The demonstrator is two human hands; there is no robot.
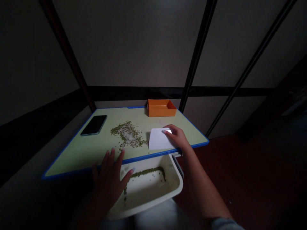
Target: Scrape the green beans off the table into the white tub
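My right hand (177,136) grips a stiff white card (160,140) by its upper right side, thumb in front. The card is tilted up on the table near its front edge, its left side by a few scattered seeds. Left of it lies a spread pile of small green seeds, like mung beans, mixed with whitish grains (128,134). My left hand (111,174) has its fingers spread, the tips at the table's front edge and the thumb over a white basin (157,199). Inside the basin, green seeds (148,171) line the far and left sides of the floor.
The pale green table (72,156) has a blue rim. An orange open box (161,111) stands at its back right, and a dark-screened phone (94,125) lies at the left. Panelled walls rise behind the table. The basin sits below the front edge, above my lap.
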